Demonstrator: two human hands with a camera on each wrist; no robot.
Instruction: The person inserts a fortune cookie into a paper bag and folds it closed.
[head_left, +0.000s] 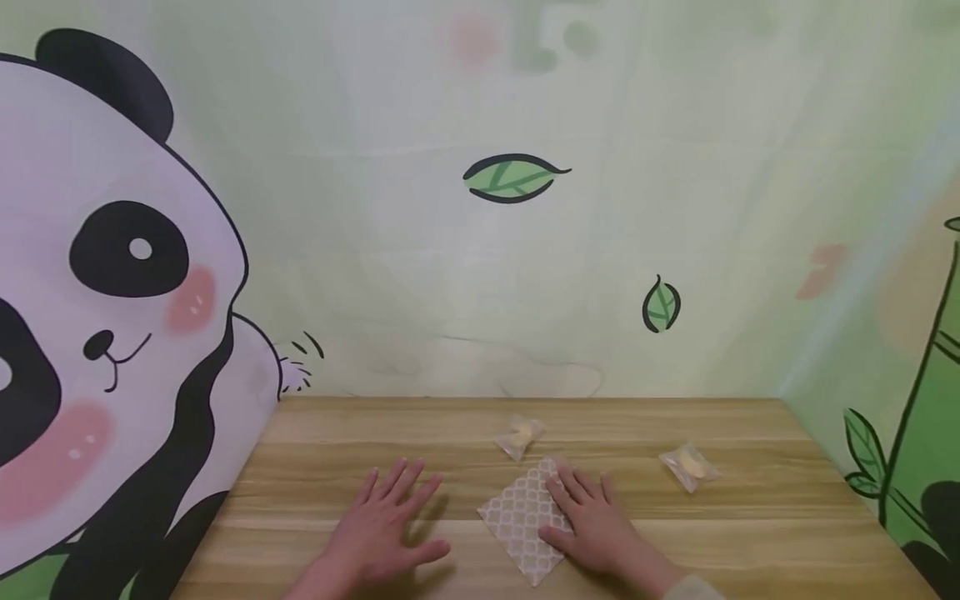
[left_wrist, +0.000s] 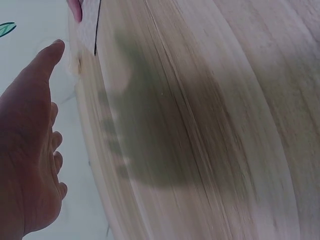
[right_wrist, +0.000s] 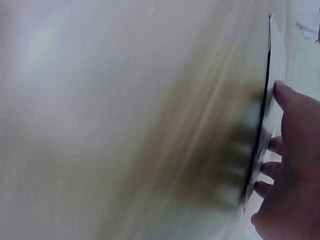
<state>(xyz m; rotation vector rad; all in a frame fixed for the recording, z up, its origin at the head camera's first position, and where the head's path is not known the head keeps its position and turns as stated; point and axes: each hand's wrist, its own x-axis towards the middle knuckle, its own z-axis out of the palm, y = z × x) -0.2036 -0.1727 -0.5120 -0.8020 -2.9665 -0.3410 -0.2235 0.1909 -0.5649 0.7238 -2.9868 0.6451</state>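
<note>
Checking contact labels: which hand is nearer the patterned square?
Right. The right hand touches the patterned square along its right side; the left hand is apart from it, off to its left.

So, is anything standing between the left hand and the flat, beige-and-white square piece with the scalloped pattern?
Nothing visible does: only brown wood-grain tabletop shows between the left hand and the square piece. The right hand touches its right side.
</note>
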